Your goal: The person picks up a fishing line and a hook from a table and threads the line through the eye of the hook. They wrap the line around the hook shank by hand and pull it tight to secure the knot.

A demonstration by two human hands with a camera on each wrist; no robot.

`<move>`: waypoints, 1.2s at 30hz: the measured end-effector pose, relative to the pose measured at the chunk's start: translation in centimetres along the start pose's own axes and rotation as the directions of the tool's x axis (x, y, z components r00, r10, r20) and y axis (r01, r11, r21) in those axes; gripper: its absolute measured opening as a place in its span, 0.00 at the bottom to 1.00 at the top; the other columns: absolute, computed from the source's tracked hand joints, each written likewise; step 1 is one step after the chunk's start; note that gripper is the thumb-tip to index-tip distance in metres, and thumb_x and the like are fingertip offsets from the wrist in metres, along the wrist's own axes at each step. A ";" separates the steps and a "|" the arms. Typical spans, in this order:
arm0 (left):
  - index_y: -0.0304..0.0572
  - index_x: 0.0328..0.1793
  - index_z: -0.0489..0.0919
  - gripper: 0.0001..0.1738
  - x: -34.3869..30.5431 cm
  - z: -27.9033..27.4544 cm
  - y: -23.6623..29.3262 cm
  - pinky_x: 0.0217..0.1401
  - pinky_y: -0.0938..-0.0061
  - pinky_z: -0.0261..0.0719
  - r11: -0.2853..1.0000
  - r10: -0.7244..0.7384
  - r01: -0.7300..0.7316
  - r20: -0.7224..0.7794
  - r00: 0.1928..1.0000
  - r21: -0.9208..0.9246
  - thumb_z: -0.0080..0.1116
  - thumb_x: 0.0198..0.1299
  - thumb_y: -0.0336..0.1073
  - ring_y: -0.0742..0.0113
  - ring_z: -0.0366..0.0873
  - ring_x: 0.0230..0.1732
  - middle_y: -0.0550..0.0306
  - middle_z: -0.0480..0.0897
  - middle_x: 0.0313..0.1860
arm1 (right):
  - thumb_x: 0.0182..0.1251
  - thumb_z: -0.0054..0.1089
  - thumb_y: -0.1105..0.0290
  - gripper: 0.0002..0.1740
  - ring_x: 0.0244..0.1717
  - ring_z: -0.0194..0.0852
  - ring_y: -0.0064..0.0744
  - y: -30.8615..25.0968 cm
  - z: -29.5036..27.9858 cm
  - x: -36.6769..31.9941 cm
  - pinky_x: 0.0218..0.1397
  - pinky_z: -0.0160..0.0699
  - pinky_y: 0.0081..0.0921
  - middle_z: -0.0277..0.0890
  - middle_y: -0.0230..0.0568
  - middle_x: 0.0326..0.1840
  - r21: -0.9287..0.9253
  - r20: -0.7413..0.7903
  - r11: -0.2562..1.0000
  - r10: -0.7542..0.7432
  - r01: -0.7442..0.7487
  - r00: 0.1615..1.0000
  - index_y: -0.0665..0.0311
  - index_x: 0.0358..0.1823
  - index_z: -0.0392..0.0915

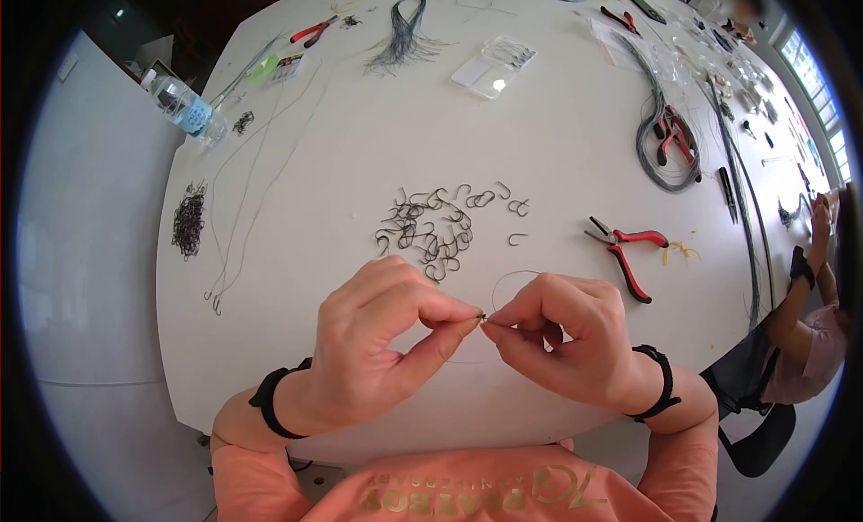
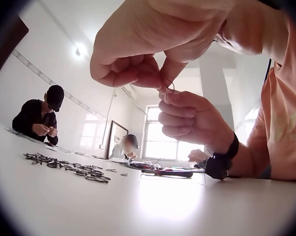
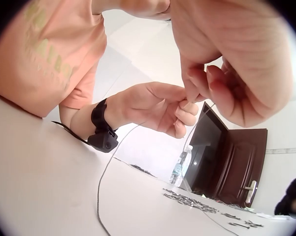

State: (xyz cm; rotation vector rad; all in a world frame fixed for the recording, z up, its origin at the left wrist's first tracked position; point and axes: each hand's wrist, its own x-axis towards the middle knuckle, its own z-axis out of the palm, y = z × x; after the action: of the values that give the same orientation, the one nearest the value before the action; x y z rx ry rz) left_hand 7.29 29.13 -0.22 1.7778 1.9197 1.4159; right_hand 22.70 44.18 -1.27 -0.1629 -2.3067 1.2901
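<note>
Over the near part of the table [image 1: 270, 163], the left hand [image 1: 382, 338] and right hand [image 1: 571, 338] meet fingertip to fingertip. Between the left thumb and forefinger is a small dark hook, mostly hidden; its curved wire [image 2: 173, 86] shows in the left wrist view. Thumb and forefinger of the right hand pinch a thin line [image 1: 500, 285] right beside it, and the line loops behind that hand. In the right wrist view the line [image 3: 100, 189] hangs down to the table. A loose pile of hooks [image 1: 436, 234] lies just beyond the hands.
Red-handled pliers [image 1: 629, 252] lie open on the right, near yellow scraps [image 1: 683, 251]. At the left are a dense hook heap [image 1: 189, 221], lines tied to hooks [image 1: 216, 302] and a bottle [image 1: 189, 109]. Farther back are a plastic box [image 1: 494, 66] and a line bundle [image 1: 406, 37]. Other people sit around.
</note>
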 end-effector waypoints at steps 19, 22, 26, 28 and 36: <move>0.40 0.38 0.85 0.12 0.0 0.5 -1.2 0.27 0.74 0.68 0.964 0.135 -0.123 -0.039 0.990 0.235 0.71 0.49 0.18 0.67 0.73 0.27 0.62 0.79 0.26 | 0.48 0.69 0.80 0.11 0.18 0.66 0.27 0.1 0.9 -0.8 0.19 0.65 0.25 0.66 0.29 0.20 -0.363 0.060 0.862 -0.357 0.353 0.932 0.61 0.31 0.75; 0.41 0.38 0.85 0.13 -0.2 0.9 -1.2 0.27 0.74 0.68 0.953 0.165 -0.154 -0.019 0.986 0.260 0.72 0.47 0.18 0.66 0.73 0.27 0.62 0.79 0.27 | 0.47 0.67 0.81 0.12 0.19 0.65 0.27 -0.2 0.5 -0.5 0.21 0.65 0.25 0.66 0.30 0.21 -0.389 0.058 0.835 -0.398 0.388 0.915 0.60 0.32 0.75; 0.41 0.37 0.85 0.14 -0.1 1.1 -1.1 0.27 0.73 0.66 0.948 0.197 -0.203 0.049 0.979 0.245 0.74 0.43 0.19 0.65 0.72 0.27 0.63 0.77 0.27 | 0.49 0.67 0.82 0.13 0.21 0.65 0.29 -0.1 -0.2 0.1 0.23 0.65 0.26 0.66 0.31 0.23 -0.377 0.047 0.846 -0.389 0.377 0.920 0.61 0.35 0.76; 0.41 0.36 0.84 0.14 -0.1 1.2 -1.0 0.26 0.72 0.66 0.955 0.192 -0.204 0.079 0.978 0.216 0.74 0.43 0.20 0.65 0.72 0.26 0.63 0.77 0.26 | 0.49 0.67 0.82 0.14 0.21 0.66 0.30 0.1 -0.4 0.4 0.23 0.65 0.27 0.67 0.31 0.23 -0.380 0.028 0.849 -0.386 0.367 0.922 0.61 0.36 0.76; 0.40 0.34 0.85 0.13 0.0 1.0 -0.4 0.26 0.72 0.66 0.981 0.143 -0.156 0.109 0.984 0.119 0.76 0.42 0.21 0.66 0.71 0.26 0.63 0.75 0.25 | 0.54 0.68 0.82 0.11 0.23 0.72 0.34 0.7 -0.8 0.8 0.24 0.68 0.29 0.73 0.34 0.24 -0.268 0.016 0.926 -0.271 0.265 0.963 0.61 0.35 0.76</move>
State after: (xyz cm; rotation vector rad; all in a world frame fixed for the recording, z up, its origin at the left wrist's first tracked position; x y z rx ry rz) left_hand 7.74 29.70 -1.06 2.0484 1.8992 1.2461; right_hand 22.33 45.46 -1.20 0.0494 -2.3784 0.8355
